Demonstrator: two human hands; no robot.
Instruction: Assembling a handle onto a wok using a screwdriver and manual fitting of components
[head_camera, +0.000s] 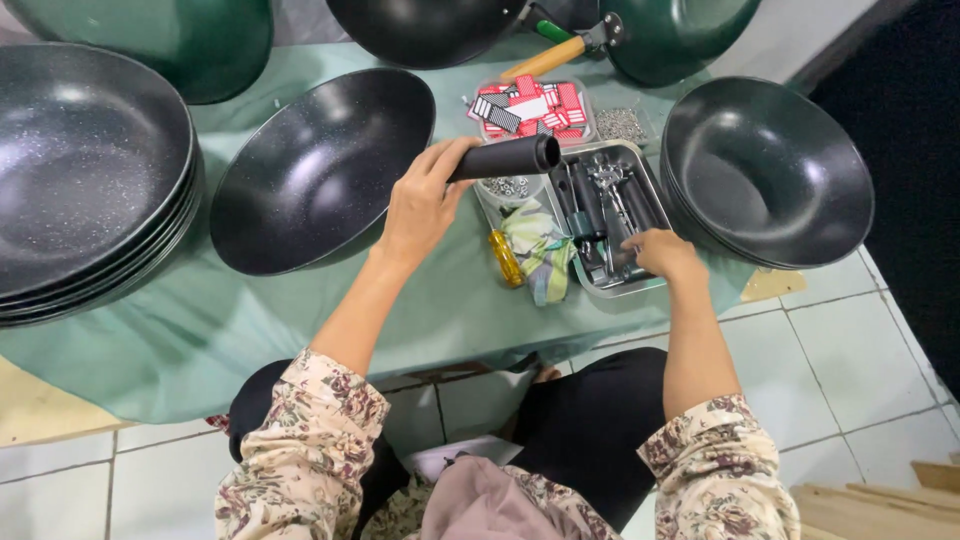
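Seated at a green-covered table, I hold a black pan handle over loose cookware and parts.

From left to right: a stack of dark speckled pans fills the far left; a single black pan lies tilted beside it. My left hand is closed around a black cylindrical handle, held level above the table, just right of that pan. Below it lie a yellow-handled screwdriver and a crumpled cloth. My right hand rests on the near edge of a metal tray of dark parts, fingers curled; I cannot tell whether it grips anything. Another stack of pans stands at the right.
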